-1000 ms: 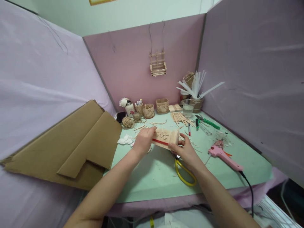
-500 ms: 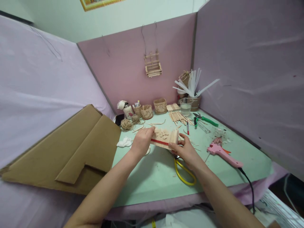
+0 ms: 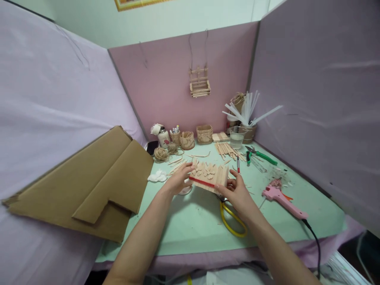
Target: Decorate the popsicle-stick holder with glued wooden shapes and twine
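Between my two hands is a popsicle-stick box (image 3: 209, 174) with wooden flower shapes on its face and a red strip along its lower part. My left hand (image 3: 178, 179) grips its left end. On the right end, my right hand (image 3: 235, 190) has the thumb on the front and the fingers around the far side. Below the right hand lie scissors with yellow handles (image 3: 233, 221), their blades mostly hidden. A round pale piece (image 3: 186, 190) lies under the left hand, partly covered.
A pink glue gun (image 3: 285, 201) with a black cord lies to the right, near green-handled pliers (image 3: 264, 157). Loose popsicle sticks (image 3: 227, 151), a cup of clear liquid (image 3: 236, 139) and twine balls (image 3: 161, 154) sit farther back. Folded cardboard (image 3: 74, 186) leans at the left.
The box has tilted so more of its flowered face shows, and my left fingers have shifted to its left edge. The whole view has moved slightly.
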`<state>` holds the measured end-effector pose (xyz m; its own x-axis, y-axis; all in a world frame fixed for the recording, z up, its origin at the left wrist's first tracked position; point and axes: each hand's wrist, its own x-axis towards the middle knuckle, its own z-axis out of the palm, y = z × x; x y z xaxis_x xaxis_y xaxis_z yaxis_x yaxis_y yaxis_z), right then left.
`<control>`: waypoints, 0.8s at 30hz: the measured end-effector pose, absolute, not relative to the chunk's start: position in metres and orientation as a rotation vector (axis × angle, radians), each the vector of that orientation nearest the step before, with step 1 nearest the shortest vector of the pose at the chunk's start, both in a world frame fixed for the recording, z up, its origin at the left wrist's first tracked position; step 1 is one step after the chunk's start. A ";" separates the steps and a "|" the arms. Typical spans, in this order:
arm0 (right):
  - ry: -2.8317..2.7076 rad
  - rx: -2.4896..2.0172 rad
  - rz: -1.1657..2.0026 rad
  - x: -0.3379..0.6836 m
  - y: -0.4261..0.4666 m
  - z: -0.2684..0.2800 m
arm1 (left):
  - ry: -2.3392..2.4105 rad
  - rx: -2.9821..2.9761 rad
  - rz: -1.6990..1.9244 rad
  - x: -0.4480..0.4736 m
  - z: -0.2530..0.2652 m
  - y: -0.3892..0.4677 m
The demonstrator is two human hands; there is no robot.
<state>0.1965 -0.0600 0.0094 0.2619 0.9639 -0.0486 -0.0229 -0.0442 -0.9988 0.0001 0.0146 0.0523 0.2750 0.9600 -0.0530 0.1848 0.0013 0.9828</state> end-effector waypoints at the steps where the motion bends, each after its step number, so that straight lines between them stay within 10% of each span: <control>1: -0.993 -1.342 1.035 0.197 -0.060 0.008 | 1.127 1.371 0.886 0.001 0.052 0.013; 24: -1.113 -1.346 0.864 0.182 -0.075 0.028 | 0.939 1.026 0.908 -0.003 0.061 -0.002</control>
